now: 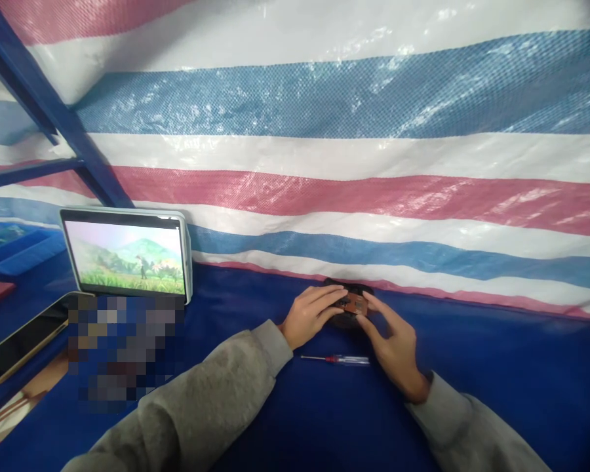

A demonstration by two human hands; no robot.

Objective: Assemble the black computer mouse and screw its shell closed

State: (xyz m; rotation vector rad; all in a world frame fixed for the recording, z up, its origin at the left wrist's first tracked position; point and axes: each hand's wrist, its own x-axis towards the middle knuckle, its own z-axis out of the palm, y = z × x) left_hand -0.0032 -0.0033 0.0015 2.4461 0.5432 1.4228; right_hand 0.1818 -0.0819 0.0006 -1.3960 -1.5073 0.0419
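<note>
A small brown circuit board [356, 303] lies at a round black object [343, 320] near the back of the blue table, between my hands. My left hand [311, 314] rests its fingers on the left side of the board and the black object. From the right, my right hand [392, 337] pinches the board's right edge between thumb and forefinger. Below them a screwdriver [349, 360] with a clear handle and a red collar lies flat, its tip pointing left; neither hand touches it. The underside of the black object is hidden.
A tablet [128, 255] showing a picture stands at the left, with a phone [27, 337] beside it. Farther left are a blue tray [22, 252] and a blue metal frame [63, 131]. A striped sheet [349, 151] hangs behind the table [516, 373].
</note>
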